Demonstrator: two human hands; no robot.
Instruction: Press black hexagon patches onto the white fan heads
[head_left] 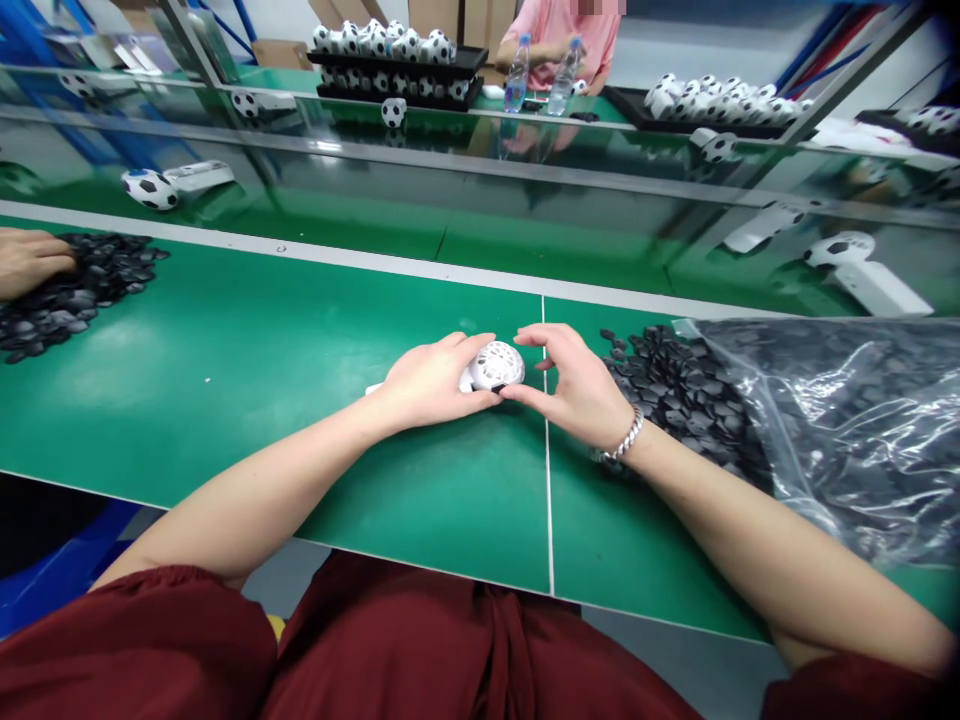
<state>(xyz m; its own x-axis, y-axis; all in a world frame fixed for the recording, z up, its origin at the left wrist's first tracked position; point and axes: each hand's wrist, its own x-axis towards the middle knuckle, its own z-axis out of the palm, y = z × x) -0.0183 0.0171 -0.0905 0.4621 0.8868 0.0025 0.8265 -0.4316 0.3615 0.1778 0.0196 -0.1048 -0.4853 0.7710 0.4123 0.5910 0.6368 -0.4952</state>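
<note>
My left hand point(435, 382) is wrapped round a white piece with a round, ball-like head point(498, 364) that has openings in a soccer-ball pattern. A pale end of the same piece sticks out behind the palm. At the lower rim of the head shows one small black piece. My right hand point(574, 385) curves about the head's right side, its thumb tip at that black piece and its fingers raised apart from the top. Whether the right fingertips pinch the black piece is too small to tell. Just right of this hand lies a heap of small black pieces point(675, 385).
A clear plastic bag point(862, 430) of black pieces lies at the right. Another person's hand point(34, 262) rests on a black heap point(82, 290) at far left. Beyond the white ledge, a belt point(375, 215) carries soccer-ball pieces point(150, 188). Trays point(397, 70) and a person point(562, 45) are opposite.
</note>
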